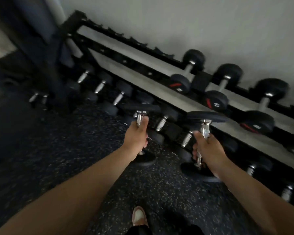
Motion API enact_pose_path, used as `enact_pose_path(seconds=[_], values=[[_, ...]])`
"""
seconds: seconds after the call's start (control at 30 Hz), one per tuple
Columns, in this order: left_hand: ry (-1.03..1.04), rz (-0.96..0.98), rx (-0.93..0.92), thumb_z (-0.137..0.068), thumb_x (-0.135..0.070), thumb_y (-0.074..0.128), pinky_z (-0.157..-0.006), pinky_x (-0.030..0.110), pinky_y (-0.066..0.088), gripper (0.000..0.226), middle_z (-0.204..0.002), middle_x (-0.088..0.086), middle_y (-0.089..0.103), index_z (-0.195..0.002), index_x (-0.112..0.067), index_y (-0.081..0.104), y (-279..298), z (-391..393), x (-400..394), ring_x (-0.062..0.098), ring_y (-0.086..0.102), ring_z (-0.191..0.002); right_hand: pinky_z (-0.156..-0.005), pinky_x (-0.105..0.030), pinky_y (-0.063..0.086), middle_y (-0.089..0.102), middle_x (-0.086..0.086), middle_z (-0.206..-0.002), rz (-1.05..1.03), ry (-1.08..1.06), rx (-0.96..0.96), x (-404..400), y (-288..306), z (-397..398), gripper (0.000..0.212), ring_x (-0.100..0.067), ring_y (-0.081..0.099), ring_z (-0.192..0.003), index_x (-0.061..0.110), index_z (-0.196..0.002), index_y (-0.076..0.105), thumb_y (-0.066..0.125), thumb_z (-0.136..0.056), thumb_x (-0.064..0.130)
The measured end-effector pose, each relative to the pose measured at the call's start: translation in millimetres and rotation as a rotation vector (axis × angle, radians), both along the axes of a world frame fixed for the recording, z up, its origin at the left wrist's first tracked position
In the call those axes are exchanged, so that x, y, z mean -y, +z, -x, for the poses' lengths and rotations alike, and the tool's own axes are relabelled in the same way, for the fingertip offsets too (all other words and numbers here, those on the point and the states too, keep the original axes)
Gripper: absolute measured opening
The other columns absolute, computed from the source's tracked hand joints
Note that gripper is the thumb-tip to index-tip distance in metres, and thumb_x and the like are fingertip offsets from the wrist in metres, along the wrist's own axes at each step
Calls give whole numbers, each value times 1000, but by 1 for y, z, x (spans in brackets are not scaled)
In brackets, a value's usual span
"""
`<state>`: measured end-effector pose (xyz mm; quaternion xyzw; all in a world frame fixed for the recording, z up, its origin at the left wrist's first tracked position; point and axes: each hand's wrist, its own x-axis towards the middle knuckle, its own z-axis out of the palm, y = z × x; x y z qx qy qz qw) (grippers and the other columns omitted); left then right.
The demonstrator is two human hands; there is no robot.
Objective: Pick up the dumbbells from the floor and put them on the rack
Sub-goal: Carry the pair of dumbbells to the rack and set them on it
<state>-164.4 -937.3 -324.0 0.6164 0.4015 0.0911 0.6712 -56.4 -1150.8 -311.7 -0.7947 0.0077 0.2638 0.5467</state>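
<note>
My left hand [137, 136] is closed around the chrome handle of a black dumbbell [143, 108], which I hold upright above the floor. My right hand [208, 147] grips the handle of a second black dumbbell [207, 116], also upright, just to the right. Both are lifted in front of the black dumbbell rack [143, 68], which runs diagonally from upper left to lower right. The rack's upper tier has empty saddles on its left half and three dumbbells [215, 100] on its right half. The whole view is motion-blurred.
The lower tier holds a row of several black dumbbells [100, 87] with chrome handles. Speckled dark rubber floor [66, 141] spreads below. My shoe [139, 216] shows at the bottom. A dark upright machine frame [41, 39] stands at the left.
</note>
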Motion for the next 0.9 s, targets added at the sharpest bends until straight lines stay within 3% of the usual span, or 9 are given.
enact_pose_path(seconds=[0.1,0.5,0.7,0.9], values=[[107,15,-4,-88,-63,51,-42,26,43,41,-67,3,51,-95,-23,57,8,20,-54,13,46,-45,-39,-22,48,61,-6,-65,0,118,5,-63,8,-5,36,-10,58,-43,10,-98,54,58,-95,46],[435,-106,-51,-90,-61,48,-42,25,47,46,-62,2,59,-96,-16,56,16,37,-223,14,56,-47,-45,-29,49,57,-5,-61,-113,480,-43,-294,12,-38,34,-14,54,-45,8,-94,51,59,-96,42],[584,-87,-64,-86,-66,49,-46,29,47,43,-55,-3,58,-93,-24,56,28,26,-307,15,56,-48,-47,-32,48,55,0,-57,-145,613,-97,-404,12,-58,29,-13,53,-45,13,-91,49,60,-96,40],[651,-71,-41,-86,-65,50,-46,30,47,47,-53,-3,55,-94,-19,54,30,23,-390,18,52,-50,-47,-30,50,59,5,-53,-133,692,-115,-508,7,-65,33,-12,55,-47,13,-91,53,63,-93,45]])
